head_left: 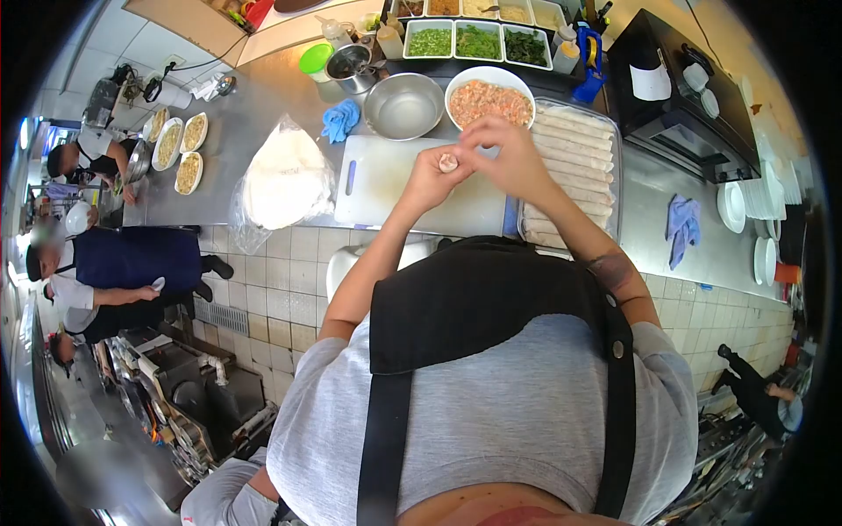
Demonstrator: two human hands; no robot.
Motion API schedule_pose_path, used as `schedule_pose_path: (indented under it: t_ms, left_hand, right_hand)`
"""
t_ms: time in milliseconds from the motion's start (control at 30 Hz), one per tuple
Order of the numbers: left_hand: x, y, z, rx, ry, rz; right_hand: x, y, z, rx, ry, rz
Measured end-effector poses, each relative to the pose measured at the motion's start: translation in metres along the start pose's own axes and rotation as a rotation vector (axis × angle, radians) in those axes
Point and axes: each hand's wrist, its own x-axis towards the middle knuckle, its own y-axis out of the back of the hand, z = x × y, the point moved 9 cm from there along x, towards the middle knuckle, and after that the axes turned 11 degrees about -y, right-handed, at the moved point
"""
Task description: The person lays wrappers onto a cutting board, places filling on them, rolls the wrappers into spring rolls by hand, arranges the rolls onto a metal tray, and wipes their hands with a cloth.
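My left hand [424,182] is closed around a filled roll [448,162], whose round end faces up between thumb and fingers. My right hand [516,162] is beside it, fingers curved and apart, the thumb side close to the roll's end; whether it touches is hard to see. Both hands are above a white cutting board [373,195]. Just beyond them stands a white bowl [451,85] of orange-pink minced filling [489,103]. Under my right forearm, a tray [617,162] holds several pale, long rolls [574,140] in a row.
A metal bowl [403,107] and a blue cloth [340,120] sit behind the board. Pale wrappers [282,180] lie in plastic at left. Chopped greens [478,40] fill containers at the back. A black oven [684,96] stands right. Co-workers [132,263] are at left.
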Motion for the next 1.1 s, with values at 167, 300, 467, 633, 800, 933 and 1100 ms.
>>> schedule_pose_path:
  t_ms: [167,300,467,633,800,933,1100]
  left_hand:
    - [0.001,-0.009,0.006,0.01,0.041,-0.07]
    - [0.007,-0.001,-0.005,0.159,-0.083,-0.031]
    - [0.005,-0.011,-0.002,0.149,-0.025,-0.016]
    - [0.003,-0.021,-0.014,0.11,-0.029,-0.081]
    - [0.013,-0.02,-0.004,-0.151,-0.023,0.018]
    - [0.019,-0.04,0.003,-0.616,0.034,0.263]
    - [0.007,-0.072,-0.05,-0.731,0.32,0.422]
  right_hand:
    - [0.013,0.0,-0.004,0.076,-0.063,-0.127]
    - [0.007,-0.009,0.002,0.101,-0.075,-0.021]
    - [-0.002,-0.007,0.038,0.248,-0.22,0.071]
    - [-0.015,-0.012,0.051,0.301,-0.368,0.013]
    - [-0.052,0.0,0.058,0.521,-0.342,0.045]
    - [-0.097,-0.006,0.09,0.057,-0.301,0.04]
    - [-0.137,0.042,0.124,-0.126,-0.402,0.031]
